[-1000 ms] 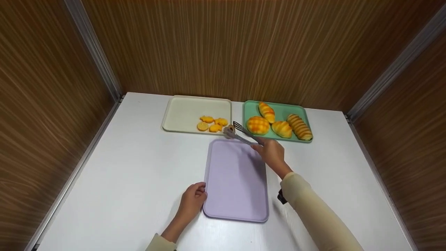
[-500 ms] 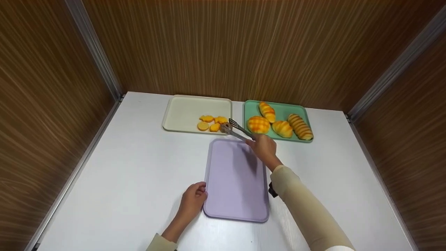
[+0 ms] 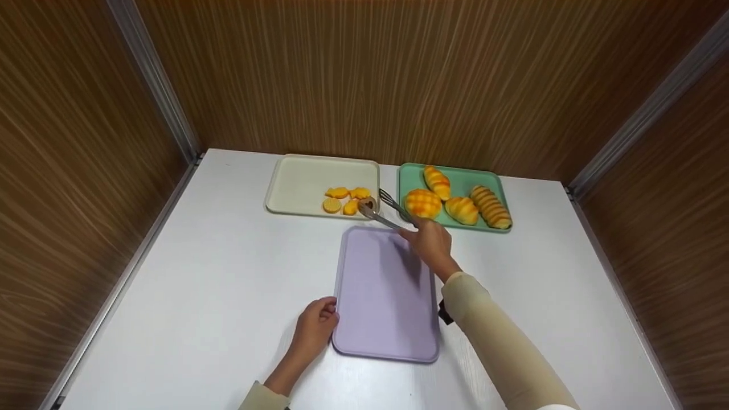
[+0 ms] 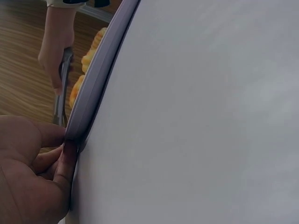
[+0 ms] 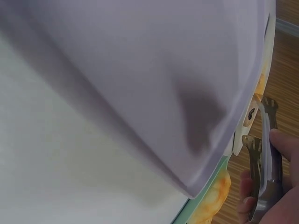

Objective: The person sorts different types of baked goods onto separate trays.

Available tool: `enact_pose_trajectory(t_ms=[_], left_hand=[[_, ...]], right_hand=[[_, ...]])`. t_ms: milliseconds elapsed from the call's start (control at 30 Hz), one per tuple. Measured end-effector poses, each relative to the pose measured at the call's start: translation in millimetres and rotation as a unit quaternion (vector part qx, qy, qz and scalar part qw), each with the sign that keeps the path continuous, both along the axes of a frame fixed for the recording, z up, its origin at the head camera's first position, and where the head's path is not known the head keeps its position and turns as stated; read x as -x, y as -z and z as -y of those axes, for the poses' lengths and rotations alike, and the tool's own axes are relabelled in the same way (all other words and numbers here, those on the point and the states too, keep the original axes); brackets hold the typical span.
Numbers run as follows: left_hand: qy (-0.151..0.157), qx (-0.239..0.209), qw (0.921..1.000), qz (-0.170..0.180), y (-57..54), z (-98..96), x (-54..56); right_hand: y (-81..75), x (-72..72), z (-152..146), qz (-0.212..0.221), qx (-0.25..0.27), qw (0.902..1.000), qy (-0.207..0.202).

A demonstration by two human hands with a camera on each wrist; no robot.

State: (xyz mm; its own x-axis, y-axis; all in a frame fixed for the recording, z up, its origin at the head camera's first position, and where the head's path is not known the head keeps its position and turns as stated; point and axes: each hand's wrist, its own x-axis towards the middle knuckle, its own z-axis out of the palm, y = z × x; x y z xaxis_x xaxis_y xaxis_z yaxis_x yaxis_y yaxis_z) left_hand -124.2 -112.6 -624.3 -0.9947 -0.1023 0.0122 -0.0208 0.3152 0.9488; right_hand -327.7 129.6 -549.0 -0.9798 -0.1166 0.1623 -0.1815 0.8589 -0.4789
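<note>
My right hand [image 3: 434,244] grips a pair of grey tongs [image 3: 383,220], whose two arms stand spread apart. Beside the tongs' left tip, a brown cookie with a dark heart-shaped centre [image 3: 368,203] lies at the front right corner of the cream tray [image 3: 296,185]. Fish-shaped yellow pieces [image 3: 350,207] and a round yellow biscuit [image 3: 331,205] lie near it. My left hand [image 3: 314,327] pinches the left rim of the lilac tray [image 3: 381,302]; the left wrist view shows thumb and fingers at that rim [image 4: 88,98].
A green tray [image 3: 450,169] at the back right bears several breads, among them a round checkered bun [image 3: 423,204] and a striped loaf [image 3: 490,207]. Wood-patterned panels [image 3: 364,80] surround the white table [image 3: 216,273] at the back and both sides.
My right hand has moved slightly left and away from me with the tongs. The brown cookie, earlier at the tongs' tips, now lies free on the cream tray. My left hand stays put.
</note>
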Motion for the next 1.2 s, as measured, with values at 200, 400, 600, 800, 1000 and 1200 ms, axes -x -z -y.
enact_pose_trajectory(t_ms=[200,400,600,800,1000,1200], left_hand=[[-0.004,0.005,0.9999,0.013,-2.4,-1.5,0.0],[-0.006,0.009,0.9999,0.013,-2.6,-1.6,0.9],[-0.011,0.017,0.9996,0.021,-2.8,-1.1,0.6],[-0.008,0.017,0.9996,0.02,-3.1,-2.3,-0.4],[-0.01,0.021,0.9995,0.019,-3.2,-2.9,0.1],[-0.004,0.019,0.9998,0.01,-4.2,-2.5,-0.9]], right_hand=[[-2.1,-18.6,-18.7,-0.035,0.029,0.9989,-0.007],[-1.7,-48.1,-55.2,-0.075,0.081,0.9939,-0.003],[5.8,-80.1,-95.2,-0.067,0.16,0.983,0.06],[19.9,-109.2,-130.9,-0.021,0.205,0.9703,0.127],[36.7,-127.2,-155.9,0.051,0.174,0.9723,0.148],[43.6,-129.9,-166.9,0.07,0.178,0.9724,0.134]])
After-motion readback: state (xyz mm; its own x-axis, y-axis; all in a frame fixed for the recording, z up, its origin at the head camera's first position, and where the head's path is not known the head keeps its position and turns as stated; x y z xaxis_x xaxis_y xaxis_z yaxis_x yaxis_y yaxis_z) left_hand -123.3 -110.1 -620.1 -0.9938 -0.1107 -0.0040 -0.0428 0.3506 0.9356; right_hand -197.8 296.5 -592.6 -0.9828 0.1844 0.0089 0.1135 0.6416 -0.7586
